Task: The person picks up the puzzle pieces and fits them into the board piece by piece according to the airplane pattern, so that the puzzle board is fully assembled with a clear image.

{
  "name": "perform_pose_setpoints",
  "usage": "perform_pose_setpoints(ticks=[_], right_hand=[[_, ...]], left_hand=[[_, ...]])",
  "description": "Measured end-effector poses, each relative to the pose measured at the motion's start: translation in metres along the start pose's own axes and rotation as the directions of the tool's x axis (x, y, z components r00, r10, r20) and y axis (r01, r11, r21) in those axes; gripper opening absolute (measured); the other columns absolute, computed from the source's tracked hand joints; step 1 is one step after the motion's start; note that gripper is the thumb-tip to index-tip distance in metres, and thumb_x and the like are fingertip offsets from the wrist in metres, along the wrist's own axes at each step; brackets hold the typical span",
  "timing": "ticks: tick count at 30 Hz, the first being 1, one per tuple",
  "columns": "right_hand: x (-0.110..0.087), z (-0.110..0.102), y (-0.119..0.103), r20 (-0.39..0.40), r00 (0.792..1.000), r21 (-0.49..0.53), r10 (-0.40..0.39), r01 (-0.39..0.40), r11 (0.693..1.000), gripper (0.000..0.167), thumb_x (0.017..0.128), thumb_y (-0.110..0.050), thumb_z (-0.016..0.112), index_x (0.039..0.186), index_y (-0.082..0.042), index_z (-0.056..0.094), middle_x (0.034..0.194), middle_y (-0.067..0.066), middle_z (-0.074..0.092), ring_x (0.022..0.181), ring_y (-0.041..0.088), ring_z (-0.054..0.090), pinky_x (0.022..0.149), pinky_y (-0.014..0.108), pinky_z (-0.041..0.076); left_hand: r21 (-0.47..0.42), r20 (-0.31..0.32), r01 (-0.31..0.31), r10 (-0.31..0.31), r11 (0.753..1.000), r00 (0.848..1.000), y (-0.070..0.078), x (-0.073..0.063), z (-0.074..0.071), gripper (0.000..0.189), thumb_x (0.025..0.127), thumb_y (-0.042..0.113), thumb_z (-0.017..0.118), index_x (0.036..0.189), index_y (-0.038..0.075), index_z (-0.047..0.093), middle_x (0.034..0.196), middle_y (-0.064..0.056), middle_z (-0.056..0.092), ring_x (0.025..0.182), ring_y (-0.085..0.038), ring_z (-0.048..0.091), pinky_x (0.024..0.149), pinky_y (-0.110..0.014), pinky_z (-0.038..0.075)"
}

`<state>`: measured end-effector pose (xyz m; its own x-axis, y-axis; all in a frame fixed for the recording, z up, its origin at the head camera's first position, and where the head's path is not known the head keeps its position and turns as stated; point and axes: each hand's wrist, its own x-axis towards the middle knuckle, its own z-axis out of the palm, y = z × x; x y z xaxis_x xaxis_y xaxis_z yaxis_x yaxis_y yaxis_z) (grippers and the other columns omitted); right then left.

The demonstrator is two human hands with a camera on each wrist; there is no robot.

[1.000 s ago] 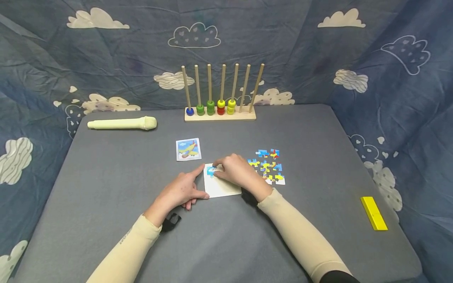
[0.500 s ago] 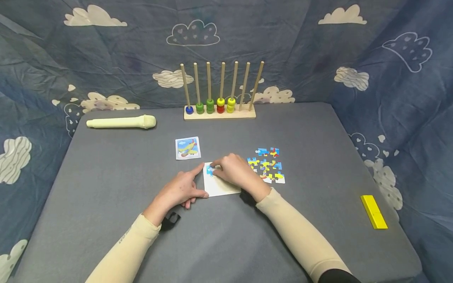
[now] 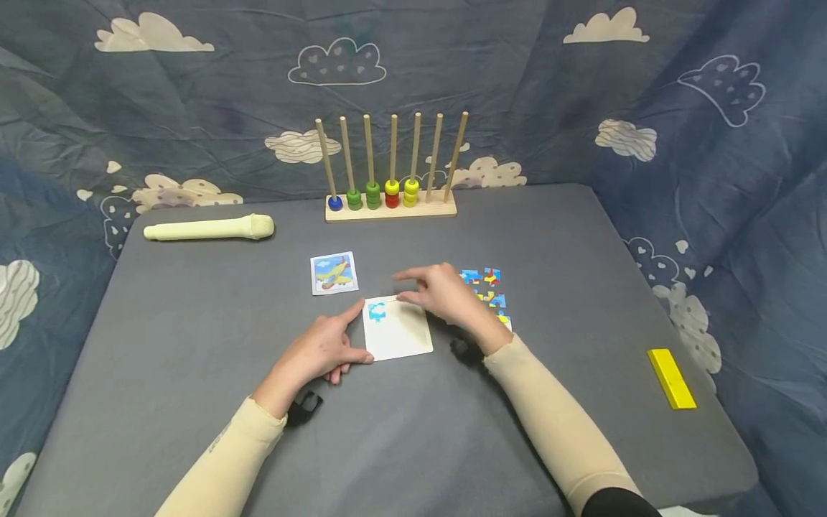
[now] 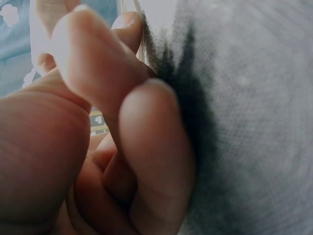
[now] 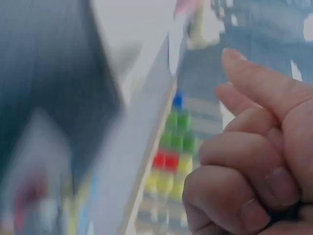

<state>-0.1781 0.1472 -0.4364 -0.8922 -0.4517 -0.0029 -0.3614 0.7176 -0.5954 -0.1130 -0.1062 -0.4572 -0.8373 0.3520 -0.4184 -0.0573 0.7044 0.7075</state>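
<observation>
A square white puzzle board (image 3: 399, 336) lies at the middle of the table, and one blue-and-white puzzle piece (image 3: 377, 311) sits in its upper left corner. My left hand (image 3: 326, 345) touches the board's left edge, index finger at the top corner and thumb at the bottom one; its other fingers are folded under. Over the board's upper right side is my right hand (image 3: 449, 294), with nothing between its extended index finger and thumb and its remaining fingers curled. Loose puzzle pieces (image 3: 493, 276) lie just beyond it, partly hidden by that hand.
A card with an airplane picture (image 3: 334, 274) lies behind the board to the left. At the back stands a wooden peg stand (image 3: 390, 210) with coloured beads. A pale microphone-shaped object (image 3: 209, 228) rests at the back left, and a yellow block (image 3: 672, 378) at the right.
My right hand has lifted off the blue-and-white puzzle piece and moved right, its index finger and thumb now apart. My left hand stays at the board's edge. The head view has shifted slightly.
</observation>
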Motion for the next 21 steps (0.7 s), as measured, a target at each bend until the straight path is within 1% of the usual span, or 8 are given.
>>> perform_pose_setpoints(ticks=[2,4,6,9,12,14,18,21], right_hand=[[-0.006,-0.019,0.014,-0.032,0.998,0.065,0.055,-0.053,0.996,0.041,0.096,-0.025,0.081,0.136,-0.016,0.074,0.056,-0.006,0.043,0.051,0.010,0.033,0.050,0.025,0.031],[-0.014,-0.037,0.030,-0.056,0.990,0.120,0.131,-0.123,0.985,0.046,0.096,-0.027,0.081,0.140,-0.017,0.071,0.056,-0.006,0.040,0.051,0.011,0.031,0.049,0.028,0.031],[-0.022,-0.052,0.047,-0.066,0.977,0.155,0.203,-0.191,0.969,0.051,0.096,-0.029,0.081,0.144,-0.018,0.068,0.055,-0.006,0.037,0.051,0.012,0.029,0.049,0.029,0.030],[-0.032,-0.066,0.073,-0.059,0.955,0.195,0.291,-0.275,0.942,0.056,0.095,-0.031,0.082,0.148,-0.021,0.065,0.056,-0.006,0.034,0.050,0.013,0.026,0.048,0.030,0.028],[-0.036,-0.072,0.093,-0.030,0.941,0.202,0.336,-0.323,0.925,0.060,0.094,-0.033,0.083,0.150,-0.021,0.062,0.058,-0.007,0.034,0.052,0.012,0.027,0.048,0.029,0.029],[-0.037,-0.072,0.103,-0.009,0.937,0.195,0.349,-0.341,0.920,0.063,0.093,-0.033,0.084,0.150,-0.020,0.062,0.060,-0.007,0.036,0.054,0.012,0.029,0.050,0.029,0.030],[-0.037,-0.068,0.117,0.019,0.929,0.180,0.370,-0.368,0.912,0.062,0.091,-0.034,0.086,0.147,-0.017,0.063,0.062,-0.006,0.039,0.056,0.012,0.032,0.054,0.030,0.031],[-0.037,-0.064,0.125,0.034,0.926,0.167,0.377,-0.377,0.911,0.059,0.092,-0.034,0.085,0.145,-0.016,0.064,0.064,-0.006,0.041,0.057,0.013,0.035,0.056,0.030,0.031]], left_hand=[[-0.009,-0.004,0.005,-0.005,1.000,1.000,0.000,0.000,0.000,0.108,0.085,0.028,0.090,0.171,0.028,0.024,0.054,-0.003,0.062,0.039,-0.016,0.059,0.043,-0.032,0.053],[-0.012,-0.005,0.007,-0.007,1.000,1.000,0.000,0.000,0.001,0.108,0.085,0.027,0.090,0.171,0.027,0.024,0.053,-0.003,0.062,0.038,-0.016,0.059,0.044,-0.032,0.053],[-0.010,-0.002,0.004,-0.004,1.000,1.000,0.000,0.000,0.001,0.108,0.085,0.026,0.090,0.171,0.027,0.024,0.053,-0.003,0.062,0.038,-0.016,0.059,0.044,-0.031,0.053],[-0.004,0.001,0.003,-0.003,1.000,1.000,0.001,0.000,0.000,0.108,0.085,0.027,0.090,0.171,0.026,0.024,0.053,-0.003,0.062,0.038,-0.015,0.058,0.043,-0.031,0.052],[-0.004,-0.001,0.005,-0.005,1.000,1.000,0.001,-0.001,-0.001,0.108,0.085,0.027,0.090,0.171,0.025,0.024,0.053,-0.003,0.061,0.038,-0.015,0.058,0.043,-0.031,0.052],[-0.004,-0.003,0.006,-0.006,1.000,1.000,0.002,-0.001,-0.001,0.108,0.085,0.027,0.090,0.171,0.025,0.024,0.053,-0.003,0.061,0.038,-0.015,0.058,0.043,-0.031,0.052],[-0.005,0.001,0.006,-0.006,1.000,1.000,0.002,-0.001,-0.001,0.107,0.086,0.027,0.090,0.171,0.025,0.025,0.052,-0.003,0.061,0.038,-0.015,0.058,0.043,-0.031,0.052],[-0.002,0.000,0.002,-0.002,1.000,1.000,0.001,-0.001,0.000,0.107,0.085,0.027,0.090,0.171,0.026,0.025,0.052,-0.002,0.061,0.037,-0.014,0.058,0.042,-0.031,0.052]])
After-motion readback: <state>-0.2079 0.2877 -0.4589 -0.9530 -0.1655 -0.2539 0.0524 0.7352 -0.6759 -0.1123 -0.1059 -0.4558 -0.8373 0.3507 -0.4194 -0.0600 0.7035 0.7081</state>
